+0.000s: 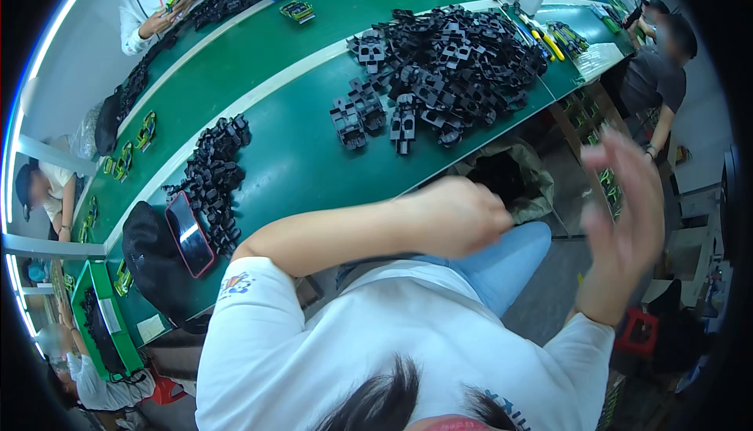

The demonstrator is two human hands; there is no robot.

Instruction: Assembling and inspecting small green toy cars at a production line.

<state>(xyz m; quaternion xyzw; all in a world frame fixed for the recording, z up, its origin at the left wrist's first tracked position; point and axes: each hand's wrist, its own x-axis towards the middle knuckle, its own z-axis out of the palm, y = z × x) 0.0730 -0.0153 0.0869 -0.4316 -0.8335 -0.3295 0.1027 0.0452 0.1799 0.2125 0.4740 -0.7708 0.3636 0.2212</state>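
My left hand (461, 215) is over my lap, just off the table's near edge, with its fingers curled into a loose fist. Whether anything is inside it is hidden. Raised at the right, my right hand (627, 196) is smeared by motion, its fingers apart and nothing visible in them. Beyond my left hand, a large heap of black plastic clip-like parts (447, 70) covers the green table (290, 156). A few of these parts (357, 117) lie at the heap's near left side. Neither hand touches them.
Left on the table are a smaller pile of black parts (216, 168), a phone (190, 235) and a black cap (149, 262). Yellow-handled tools (547, 45) lie behind the heap. An open bag (522, 176) hangs below the edge. Co-workers sit around; a red stool (637, 330) stands right.
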